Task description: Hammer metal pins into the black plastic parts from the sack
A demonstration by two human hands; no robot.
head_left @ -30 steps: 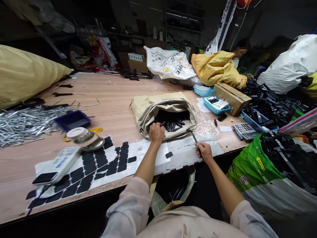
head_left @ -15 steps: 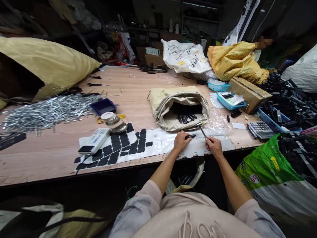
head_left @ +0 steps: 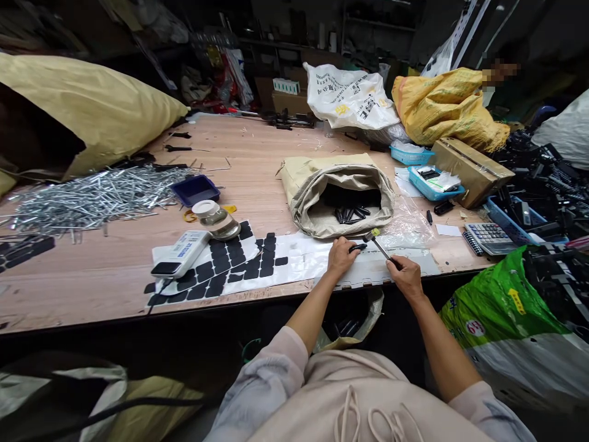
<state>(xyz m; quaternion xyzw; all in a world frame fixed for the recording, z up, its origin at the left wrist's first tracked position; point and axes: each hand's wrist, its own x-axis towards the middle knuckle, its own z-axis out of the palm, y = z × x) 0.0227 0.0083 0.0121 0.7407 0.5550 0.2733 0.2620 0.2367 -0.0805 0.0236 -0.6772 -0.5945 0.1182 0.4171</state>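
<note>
Our left hand [head_left: 341,254] pinches one slim black plastic piece [head_left: 358,248]. At its three o'clock, our right hand [head_left: 405,276] is closed round one thin metal-tipped tool [head_left: 380,248].

Left hand [head_left: 341,255] on black piece [head_left: 358,247], right hand [head_left: 405,276] gripping hammer [head_left: 380,247]

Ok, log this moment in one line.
left hand: holds black part | right hand: holds hammer over it | sack: open

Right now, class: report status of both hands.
Left hand pins small black part on white sheet. Right hand grips small hammer. Open sack behind.
</note>
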